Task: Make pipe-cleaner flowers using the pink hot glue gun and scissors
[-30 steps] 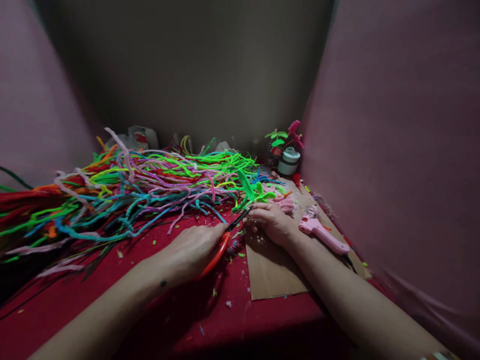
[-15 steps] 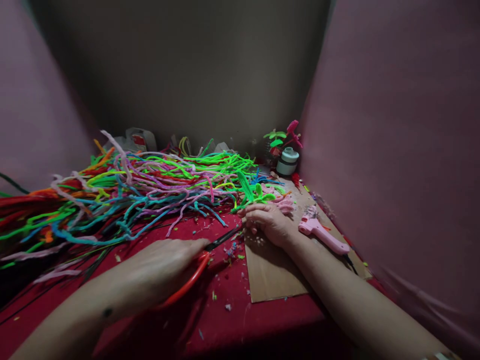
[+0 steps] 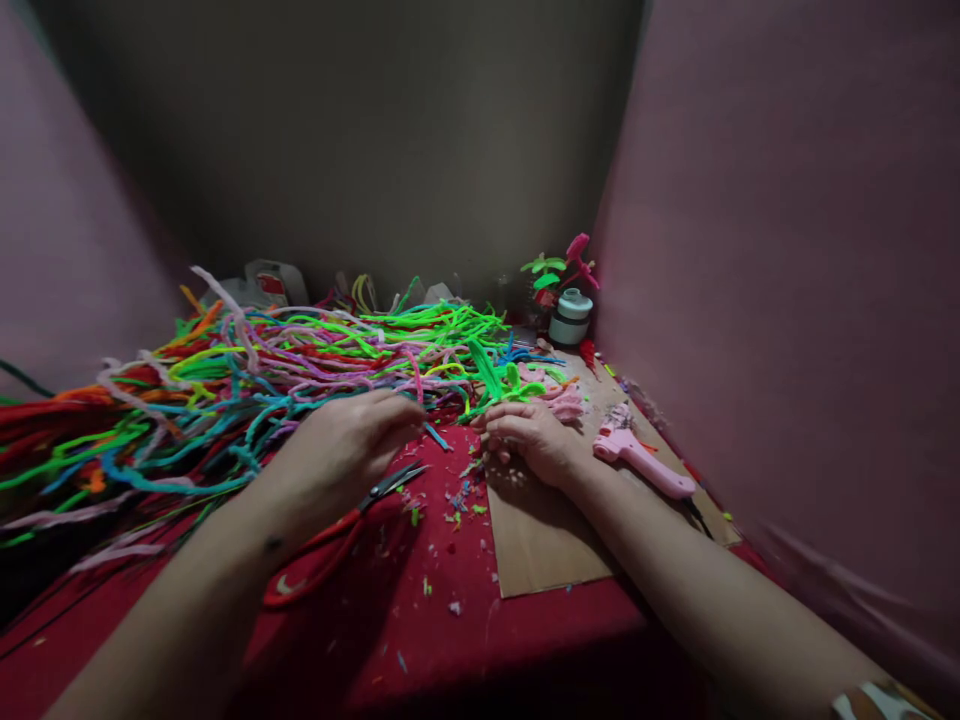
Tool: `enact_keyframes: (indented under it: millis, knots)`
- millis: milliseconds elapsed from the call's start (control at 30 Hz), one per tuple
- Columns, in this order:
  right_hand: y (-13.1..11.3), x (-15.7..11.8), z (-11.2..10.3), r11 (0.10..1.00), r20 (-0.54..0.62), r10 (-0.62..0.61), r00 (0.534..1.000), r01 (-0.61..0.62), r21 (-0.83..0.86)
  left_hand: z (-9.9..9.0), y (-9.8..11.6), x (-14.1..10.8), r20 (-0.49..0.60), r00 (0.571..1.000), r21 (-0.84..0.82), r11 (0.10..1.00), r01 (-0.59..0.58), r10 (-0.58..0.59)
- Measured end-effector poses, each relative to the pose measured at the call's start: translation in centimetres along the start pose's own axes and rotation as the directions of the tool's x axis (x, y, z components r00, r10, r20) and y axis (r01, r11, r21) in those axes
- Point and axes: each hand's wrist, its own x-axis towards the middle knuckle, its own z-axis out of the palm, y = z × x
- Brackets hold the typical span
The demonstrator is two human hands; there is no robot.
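Note:
My left hand hovers over the red cloth with loosely bent fingers and nothing visible in it. Below it lies a pair of scissors with red handles and dark blades, the tips pointing up and right. My right hand rests at the left edge of a cardboard sheet. Its fingers are pinched together; whatever they hold is too small or hidden to name. Just beyond its fingertips are bright green fuzzy pipe-cleaner leaves, with pink fuzzy pieces beside them.
A big heap of coloured pipe cleaners covers the left and back of the red cloth. On the cardboard lies a pink glue gun. A pale jar stands at the back near fuzzy flowers. Scraps litter the cloth.
My left hand has let go of the scissors, which now lie on the cloth, and has moved up toward my right hand. My right hand stays in nearly the same place.

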Motion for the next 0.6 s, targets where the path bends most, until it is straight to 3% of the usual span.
enact_keyframes:
  millis: [100,233,367,600]
  knots:
    - [0.1,0.1,0.0,1.0,-0.004,-0.019,1.0,0.019,0.0,0.6,2.8,3.2,-0.082,0.983,0.08,0.984,-0.156,0.163]
    - [0.3,0.2,-0.1,0.999,-0.01,-0.019,1.0,0.019,0.041,1.6,4.1,6.4,0.093,0.967,0.145,0.958,-0.247,0.236]
    - [0.3,0.2,-0.1,0.993,-0.019,-0.013,1.0,0.015,0.113,2.3,3.9,7.6,0.241,0.953,0.217,0.947,-0.237,0.183]
    - [0.4,0.3,-0.1,0.99,-0.028,-0.02,0.999,0.024,0.137,3.2,2.8,7.4,0.202,0.969,0.211,0.96,-0.184,0.141]
